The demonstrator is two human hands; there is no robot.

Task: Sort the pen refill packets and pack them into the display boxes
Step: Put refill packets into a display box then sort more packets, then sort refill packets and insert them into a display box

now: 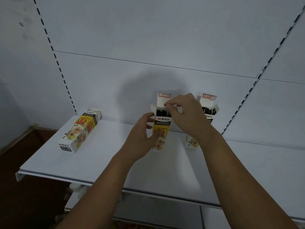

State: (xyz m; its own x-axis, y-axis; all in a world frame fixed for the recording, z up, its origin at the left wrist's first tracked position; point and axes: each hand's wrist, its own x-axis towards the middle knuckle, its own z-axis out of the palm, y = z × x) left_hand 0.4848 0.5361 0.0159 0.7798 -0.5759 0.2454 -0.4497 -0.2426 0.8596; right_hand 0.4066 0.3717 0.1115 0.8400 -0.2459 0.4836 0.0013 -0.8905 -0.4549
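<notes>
Head view: the left hand (141,130) curls round the middle display box (161,129), likely to steady it upright while the right hand (186,113) pinches its top flap (162,101). Dark refills (162,112) show inside. There are three boxes in all: this one, an open box (208,111) behind the right hand, and a closed box (80,131) lying left of the left hand.

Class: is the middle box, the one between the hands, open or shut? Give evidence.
Open: the middle box has its top flap raised; dark contents show inside.

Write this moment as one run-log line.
left hand grips middle box | right hand pinches its top flap | right box upright, open | left box lying flat
</notes>
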